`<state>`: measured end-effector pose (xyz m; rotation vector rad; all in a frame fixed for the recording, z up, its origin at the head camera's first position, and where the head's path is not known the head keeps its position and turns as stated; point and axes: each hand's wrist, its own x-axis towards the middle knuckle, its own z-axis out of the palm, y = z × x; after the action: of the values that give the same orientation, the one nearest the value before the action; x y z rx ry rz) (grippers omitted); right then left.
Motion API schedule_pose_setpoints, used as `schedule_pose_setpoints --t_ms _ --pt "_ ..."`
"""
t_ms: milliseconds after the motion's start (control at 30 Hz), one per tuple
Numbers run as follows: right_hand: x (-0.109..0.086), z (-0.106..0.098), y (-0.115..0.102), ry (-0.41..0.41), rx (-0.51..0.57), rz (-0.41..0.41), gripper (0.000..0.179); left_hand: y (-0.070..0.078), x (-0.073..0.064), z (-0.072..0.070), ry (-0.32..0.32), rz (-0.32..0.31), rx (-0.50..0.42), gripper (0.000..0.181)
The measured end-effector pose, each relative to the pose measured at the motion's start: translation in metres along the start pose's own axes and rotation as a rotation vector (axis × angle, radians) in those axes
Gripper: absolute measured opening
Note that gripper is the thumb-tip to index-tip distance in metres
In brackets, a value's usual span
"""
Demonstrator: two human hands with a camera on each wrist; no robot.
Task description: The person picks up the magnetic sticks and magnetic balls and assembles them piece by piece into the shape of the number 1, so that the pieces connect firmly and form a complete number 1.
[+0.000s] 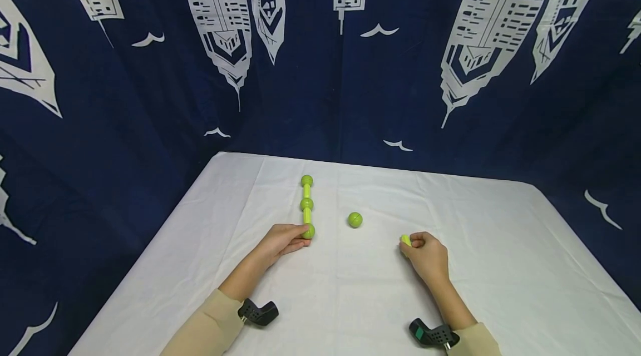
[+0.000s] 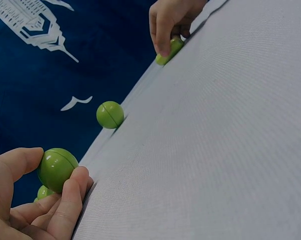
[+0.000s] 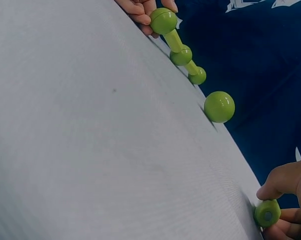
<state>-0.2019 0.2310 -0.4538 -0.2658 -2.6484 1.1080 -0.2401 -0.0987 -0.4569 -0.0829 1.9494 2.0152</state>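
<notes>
Jutting from right grip (image 1: 429, 258): green rod (image 1: 405, 240)

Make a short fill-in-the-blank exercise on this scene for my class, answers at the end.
The left grip holds the nearest ball of a chain with ____ balls.
These balls are joined by ____ rods.
The right grip holds a separate rod; the loose ball is held by ____ grip.
The backdrop is mostly dark ____.
Missing words: three; two; neither; blue.
</notes>
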Motion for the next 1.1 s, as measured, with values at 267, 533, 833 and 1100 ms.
schedule_pose_setpoints --t_ms 267,533,833,1100 --pt "0.001 0.003 -0.001 0.035 0.018 -0.007 0.03 0.0 -0.001 -0.001 0.0 -0.002 -0.001 0.037" --pt "0.001 0.003 -0.005 0.013 0.091 0.016 0.03 0.0 0.0 -0.001 0.005 -0.006 -0.003 0.038" --pt "-0.002 0.005 -0.02 -0.056 0.187 0.032 0.028 0.001 0.002 0.0 0.013 -0.011 -0.016 0.037" --pt "-0.006 0.014 -0.034 -0.116 0.233 0.062 0.028 0.0 0.001 0.0 0.011 -0.013 -0.017 0.037"
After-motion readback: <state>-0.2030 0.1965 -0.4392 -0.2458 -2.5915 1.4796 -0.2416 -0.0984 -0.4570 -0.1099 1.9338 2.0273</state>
